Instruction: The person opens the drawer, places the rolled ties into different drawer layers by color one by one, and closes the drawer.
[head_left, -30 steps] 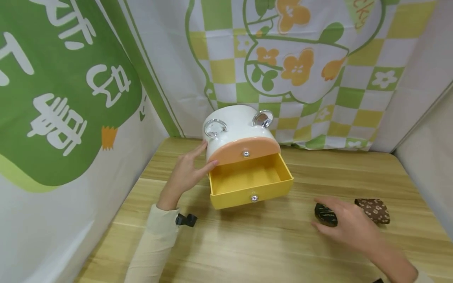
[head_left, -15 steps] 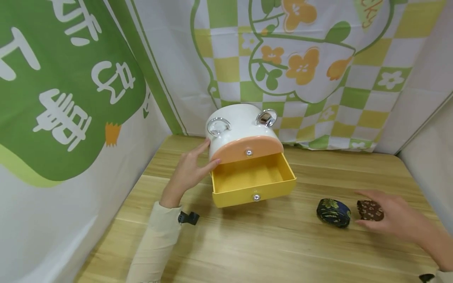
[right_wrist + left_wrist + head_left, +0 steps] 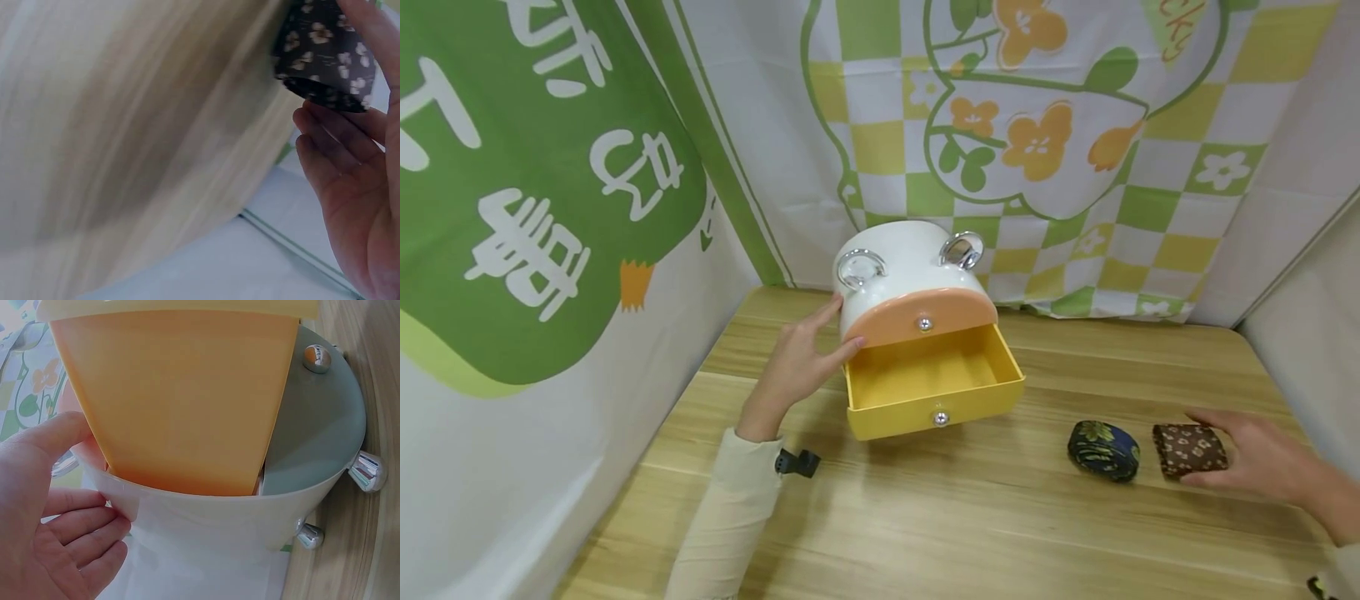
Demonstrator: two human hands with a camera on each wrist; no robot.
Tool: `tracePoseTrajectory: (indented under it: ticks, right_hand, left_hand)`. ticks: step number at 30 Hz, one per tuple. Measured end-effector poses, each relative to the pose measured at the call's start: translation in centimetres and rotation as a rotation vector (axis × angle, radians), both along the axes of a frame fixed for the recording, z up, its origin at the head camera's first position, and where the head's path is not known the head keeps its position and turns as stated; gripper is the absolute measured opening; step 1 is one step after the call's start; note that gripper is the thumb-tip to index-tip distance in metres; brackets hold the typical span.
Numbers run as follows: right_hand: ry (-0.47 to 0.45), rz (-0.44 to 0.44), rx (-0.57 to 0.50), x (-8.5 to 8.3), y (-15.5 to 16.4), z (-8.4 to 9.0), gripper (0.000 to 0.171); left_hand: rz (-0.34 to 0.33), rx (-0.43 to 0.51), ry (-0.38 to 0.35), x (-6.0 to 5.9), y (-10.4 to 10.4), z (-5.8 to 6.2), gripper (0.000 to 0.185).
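Head view: left hand [image 3: 797, 360] rests flat against the white drawer box [image 3: 898, 267]; well right of it, right hand [image 3: 1262, 458] pinches the brown floral roll [image 3: 1189, 449]

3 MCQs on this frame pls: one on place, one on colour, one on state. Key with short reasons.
1. Where is the brown floral pouch?
A. in the drawer
B. right of the dark blue pouch
C. on the organizer

2. What colour is the open drawer?
A. yellow
B. green
C. white

3. What is the left hand doing?
A. hanging idle
B. gripping a pouch
C. resting on the white organizer

Key: B, the pouches lie side by side on the table; A, yellow walls and front; C, fingers lie against its side.
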State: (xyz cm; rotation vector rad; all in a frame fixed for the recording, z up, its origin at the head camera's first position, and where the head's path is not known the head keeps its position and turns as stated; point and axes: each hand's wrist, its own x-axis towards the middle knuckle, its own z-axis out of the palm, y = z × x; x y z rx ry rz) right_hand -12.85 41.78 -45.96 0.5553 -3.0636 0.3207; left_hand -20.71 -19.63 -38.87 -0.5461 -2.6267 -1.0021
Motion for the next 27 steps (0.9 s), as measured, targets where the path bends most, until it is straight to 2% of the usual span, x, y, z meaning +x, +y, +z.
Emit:
tracePoseTrajectory:
  ticks: [6, 11, 20, 27]
  right_hand:
    - [-0.027, -0.024, -0.004, 0.0, 0.9, -1.3, 0.107]
    - [-0.04, -0.041, -0.04, -0.1, 1.1, -1.8, 0.104]
    - [-0.07, -0.094, -0.064, -0.3, 1.2, -1.8, 0.096]
    - [-0.096, -0.125, -0.063, -0.6, 1.2, -1.4, 0.097]
  left_hand:
    - [0.001, 0.002, -0.005, 0.1, -0.2, -0.2, 0.083]
    - [0.003, 0.0, -0.01, 0.1, -0.2, -0.3, 0.083]
    - [-0.004, 0.009, 0.003, 0.0, -0.1, -0.3, 0.082]
    - [-0.012, 0.02, 0.013, -0.1, -0.1, -0.3, 0.082]
